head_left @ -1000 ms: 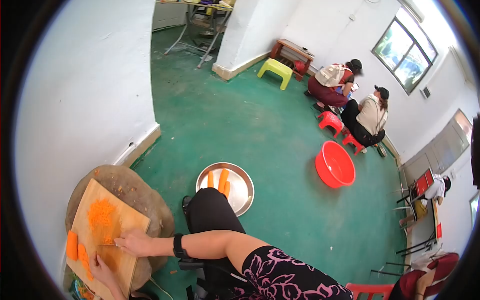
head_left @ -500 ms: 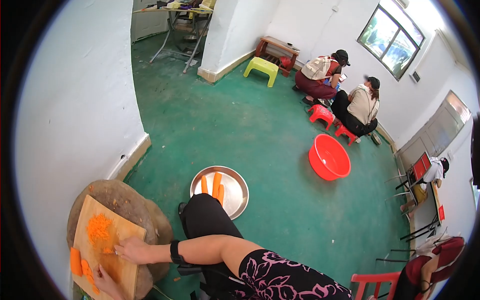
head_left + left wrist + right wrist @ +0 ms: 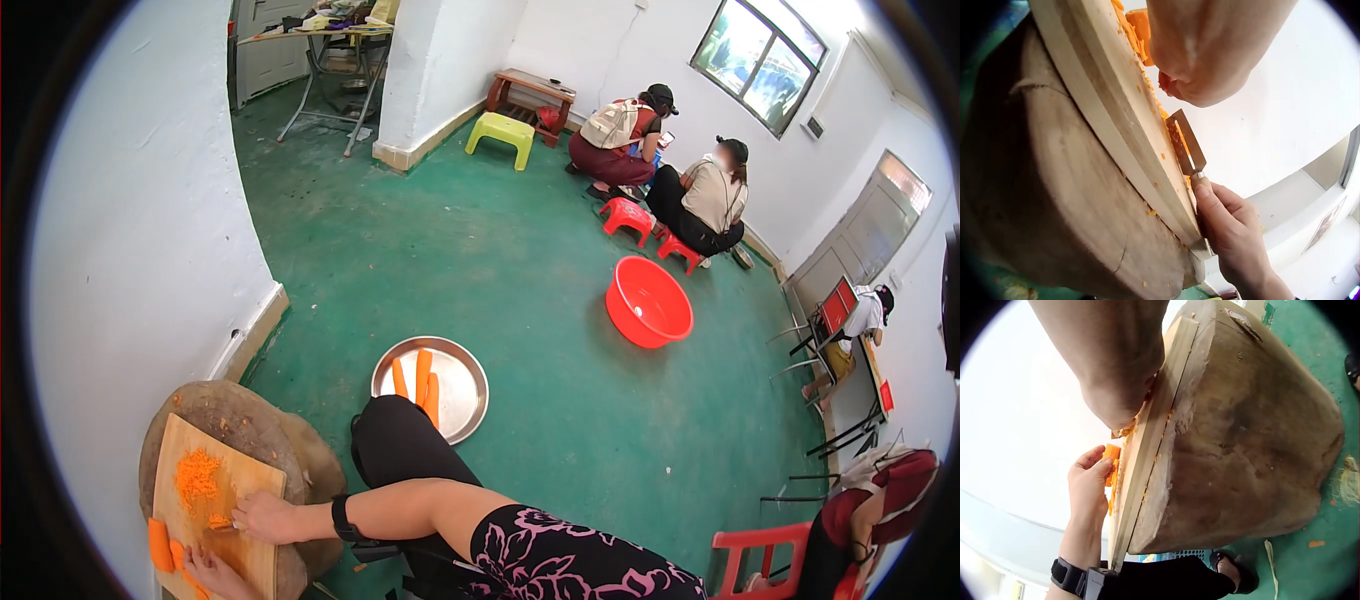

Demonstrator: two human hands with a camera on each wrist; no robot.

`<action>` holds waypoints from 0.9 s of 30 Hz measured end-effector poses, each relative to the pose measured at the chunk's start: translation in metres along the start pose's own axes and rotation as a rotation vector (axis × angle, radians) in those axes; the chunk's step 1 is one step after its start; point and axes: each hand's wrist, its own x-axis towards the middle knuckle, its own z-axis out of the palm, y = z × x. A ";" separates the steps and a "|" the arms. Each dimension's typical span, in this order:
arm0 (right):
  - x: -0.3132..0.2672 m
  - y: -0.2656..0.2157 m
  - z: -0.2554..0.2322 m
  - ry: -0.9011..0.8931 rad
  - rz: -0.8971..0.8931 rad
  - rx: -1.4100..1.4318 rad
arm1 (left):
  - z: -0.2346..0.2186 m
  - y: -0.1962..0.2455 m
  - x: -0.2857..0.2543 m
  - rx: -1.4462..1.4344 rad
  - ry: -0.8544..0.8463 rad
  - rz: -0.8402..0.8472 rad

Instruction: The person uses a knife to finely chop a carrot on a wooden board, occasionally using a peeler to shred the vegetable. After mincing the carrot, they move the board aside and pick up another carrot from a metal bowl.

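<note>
My right hand [image 3: 265, 517] grips the short wooden handle of a knife [image 3: 1190, 142] with a broad slotted blade. Carrot bits cling to the blade, which stands low over the wooden cutting board [image 3: 250, 468]. Beside it lies a little shredded carrot [image 3: 219, 521], and a larger heap of carrot shreds [image 3: 198, 474] sits farther up the board. My left hand [image 3: 218, 575] reaches over the near left part of the board, its fingers at the carrot slices [image 3: 178, 553]. A thick carrot piece [image 3: 159, 545] rests by the board's left edge.
Under the board stands a stump-like block [image 3: 225, 400]. A steel pan [image 3: 467, 405] on the green floor contains several peeled carrots [image 3: 424, 372]. Farther off are a red basin [image 3: 650, 305], red stools [image 3: 627, 217] and two people crouched by the wall. White wall [image 3: 130, 250] borders the left.
The head view has shifted, so the room slides left and the board appears lower. My left hand has moved onto the carrot slices; my right hand keeps the knife near the small shreds.
</note>
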 end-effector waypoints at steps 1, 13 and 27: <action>0.000 0.000 -0.001 0.004 0.000 0.003 | 0.000 0.000 0.000 -0.011 0.000 0.006; -0.002 0.000 0.000 0.009 -0.007 0.006 | -0.005 0.006 -0.002 -0.058 -0.017 0.095; -0.002 -0.001 0.000 -0.011 -0.005 -0.033 | -0.004 0.009 -0.004 -0.220 -0.108 0.041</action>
